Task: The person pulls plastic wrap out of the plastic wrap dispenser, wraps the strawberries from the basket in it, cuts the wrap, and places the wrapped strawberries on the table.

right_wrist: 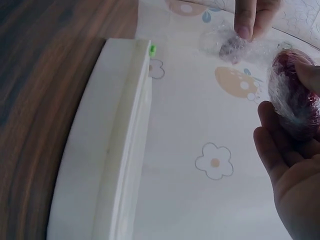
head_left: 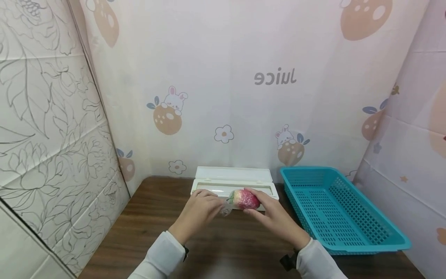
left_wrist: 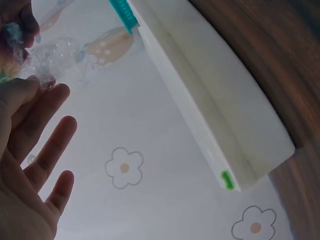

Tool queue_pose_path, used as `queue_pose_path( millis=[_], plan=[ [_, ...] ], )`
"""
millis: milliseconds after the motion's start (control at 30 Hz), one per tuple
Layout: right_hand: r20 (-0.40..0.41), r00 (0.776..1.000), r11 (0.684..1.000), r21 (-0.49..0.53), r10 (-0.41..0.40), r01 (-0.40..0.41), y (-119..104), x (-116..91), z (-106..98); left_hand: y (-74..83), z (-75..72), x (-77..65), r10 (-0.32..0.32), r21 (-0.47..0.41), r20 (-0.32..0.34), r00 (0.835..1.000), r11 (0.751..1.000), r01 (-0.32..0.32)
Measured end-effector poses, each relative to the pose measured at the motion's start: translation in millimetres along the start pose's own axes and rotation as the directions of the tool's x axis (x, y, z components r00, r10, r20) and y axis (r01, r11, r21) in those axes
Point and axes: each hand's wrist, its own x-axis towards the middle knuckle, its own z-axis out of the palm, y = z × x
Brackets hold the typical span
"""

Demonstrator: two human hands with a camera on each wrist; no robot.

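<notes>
A red fruit [head_left: 246,199] with a cream and green end is wrapped in clear cling film, held above the table. My right hand [head_left: 278,217] grips its red end, thumb on the near side and fingers on the far side. From the green end runs a loose, crumpled tail of cling film [head_left: 225,209]. My left hand [head_left: 197,212] pinches this tail between thumb and index finger; in the left wrist view the other fingers of the left hand [left_wrist: 30,170] are spread. The right wrist view shows film creased tightly over the fruit [right_wrist: 285,92].
Behind the hands, a long white cling film dispenser [head_left: 233,174] stands with its lid raised against the patterned backdrop. A teal plastic basket [head_left: 369,248] sits to the right on the dark wooden table [head_left: 139,224].
</notes>
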Motion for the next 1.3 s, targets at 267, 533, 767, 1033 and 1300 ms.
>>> queue_pose_path(
  millis=[267, 533, 767, 1033, 1300],
  plan=[
    [0.004, 0.999, 0.992, 0.124, 0.032, -0.033, -0.8, 1.8, 12.3, 5.2, 15.7, 3.1, -0.006, -0.083, -0.018, 1.000, 0.997, 0.005],
    [0.013, 0.994, 0.979, 0.170, 0.111, -0.112, 0.2, 4.6, 18.1, 17.6, 27.3, 8.6, -0.176, -0.284, -0.023, 0.984, 0.945, 0.163],
    [0.000, 0.990, 0.980, 0.147, 0.138, -0.137, 0.8, 5.8, 22.1, 23.2, 36.0, 6.3, -0.403, -0.582, 0.168, 0.900, 0.696, 0.420],
    [-0.012, 0.995, 0.985, 0.146, 0.097, -0.094, 3.7, 5.4, 30.8, 28.5, 47.1, 3.6, -0.452, -0.816, 0.421, 0.786, 0.191, 0.546],
    [0.035, 0.993, 0.978, 0.172, 0.115, -0.119, 4.7, 5.8, 31.7, 34.4, 46.4, 6.1, -0.363, -0.832, 0.555, 0.749, -0.257, 0.492]
  ],
)
